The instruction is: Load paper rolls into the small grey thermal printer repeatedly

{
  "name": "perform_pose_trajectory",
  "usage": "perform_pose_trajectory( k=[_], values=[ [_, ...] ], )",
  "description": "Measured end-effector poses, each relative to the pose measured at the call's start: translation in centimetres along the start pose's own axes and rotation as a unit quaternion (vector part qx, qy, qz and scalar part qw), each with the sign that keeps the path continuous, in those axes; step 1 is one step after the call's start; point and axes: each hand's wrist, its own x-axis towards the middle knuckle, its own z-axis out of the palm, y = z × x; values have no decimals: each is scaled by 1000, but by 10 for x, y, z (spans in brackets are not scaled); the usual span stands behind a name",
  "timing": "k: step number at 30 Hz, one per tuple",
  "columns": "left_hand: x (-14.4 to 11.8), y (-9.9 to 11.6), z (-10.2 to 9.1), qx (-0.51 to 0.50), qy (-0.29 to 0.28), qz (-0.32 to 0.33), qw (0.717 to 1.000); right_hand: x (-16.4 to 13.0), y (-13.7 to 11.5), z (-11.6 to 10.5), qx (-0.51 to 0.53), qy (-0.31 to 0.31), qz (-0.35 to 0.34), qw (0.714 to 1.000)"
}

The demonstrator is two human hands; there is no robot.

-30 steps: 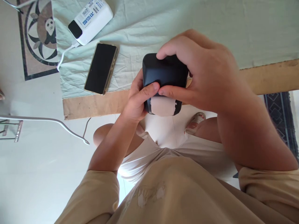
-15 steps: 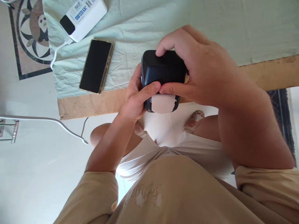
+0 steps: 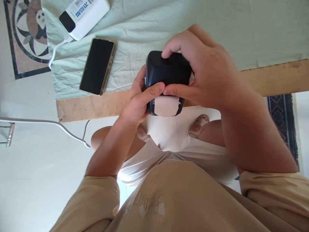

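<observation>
A small black portable receipt printer (image 3: 166, 69) is held over the table's near edge. A strip of pale paper (image 3: 166, 106) sticks out at its near end. My left hand (image 3: 138, 100) wraps round the printer's left side, thumb on top, other fingers mostly hidden beneath. My right hand (image 3: 205, 67) grips it from the right, with a bent finger on the far part of the top and the thumb just above the paper. Both thumb tips meet in the middle. The printer's underside is hidden.
A smartphone (image 3: 98, 66) lies on the pale green cloth (image 3: 135, 32) to the left. Beyond it is a white power bank (image 3: 88, 16) with a white cable (image 3: 56, 48). The table's bare wooden edge (image 3: 96, 104) runs along the front. Another white cable (image 3: 48, 121) hangs at left.
The whole view has shifted slightly, with table things appearing a little further left. Both hands keep the same grip on the printer.
</observation>
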Motion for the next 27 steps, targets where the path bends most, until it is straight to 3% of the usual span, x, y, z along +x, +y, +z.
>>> perform_pose_trajectory(
  k=[8, 14, 18, 27],
  values=[
    [-2, -1, 8, -4, 40, -3, 999, -5, 3, 4, 0, 53, -50, 997],
    [7, -7, -9, -43, -49, -28, 997, -8, 14, 10, 3, 110, -105, 988],
    [6, -7, -10, -37, -24, -21, 999, -9, 18, 14, 1, 138, -113, 984],
    [9, -13, -16, -24, -37, 21, 999, -9, 20, 16, 19, 178, -159, 971]
  ],
)
